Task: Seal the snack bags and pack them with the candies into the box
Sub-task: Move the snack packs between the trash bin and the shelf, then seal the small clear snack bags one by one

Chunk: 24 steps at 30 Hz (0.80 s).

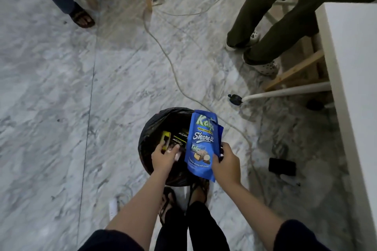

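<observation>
A person stands over a black-lined bin (151, 128). The right hand (225, 164) pinches a blue snack bag (201, 142) by its lower edge, above the bin. The left hand (164, 158) curls its fingers around small wrappers (177, 154). A loose pinch could drop the bag into the bin.

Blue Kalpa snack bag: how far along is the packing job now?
Done: nothing visibly packed; no box in view. In hand: right hand grips the blue Kalpa snack bag over a black-lined bin; left hand holds small wrappers there. Left: sealing and boxing.
</observation>
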Tool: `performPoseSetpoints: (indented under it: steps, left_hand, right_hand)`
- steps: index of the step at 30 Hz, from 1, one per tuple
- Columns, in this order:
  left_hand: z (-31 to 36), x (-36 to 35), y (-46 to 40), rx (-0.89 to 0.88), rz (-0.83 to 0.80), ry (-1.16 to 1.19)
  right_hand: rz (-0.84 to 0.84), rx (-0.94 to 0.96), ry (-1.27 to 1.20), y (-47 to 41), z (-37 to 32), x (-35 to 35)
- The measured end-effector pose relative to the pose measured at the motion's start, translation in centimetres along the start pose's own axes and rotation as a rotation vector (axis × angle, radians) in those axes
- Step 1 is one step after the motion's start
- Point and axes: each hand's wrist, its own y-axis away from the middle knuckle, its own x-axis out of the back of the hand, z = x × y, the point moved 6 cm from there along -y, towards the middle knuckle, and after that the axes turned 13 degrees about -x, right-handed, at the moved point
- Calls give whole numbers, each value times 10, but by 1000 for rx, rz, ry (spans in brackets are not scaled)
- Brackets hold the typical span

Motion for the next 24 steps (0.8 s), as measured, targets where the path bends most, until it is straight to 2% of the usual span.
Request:
performPoseSetpoints:
  steps: [4, 11, 17, 24]
  left_hand:
    - [-8, 9, -5, 65, 36, 12]
    - [-14, 28, -18, 67, 36, -43]
    - [-13, 35, -6, 42, 5, -80]
    - [22, 38, 50, -41, -106, -111]
  right_hand:
    - [-45, 22, 16, -6, -13, -19]
    - [-147, 41, 43, -12, -43, -56]
    - [-218, -37, 116, -6, -26, -66]
    - [-94, -99, 96, 42, -6, -14]
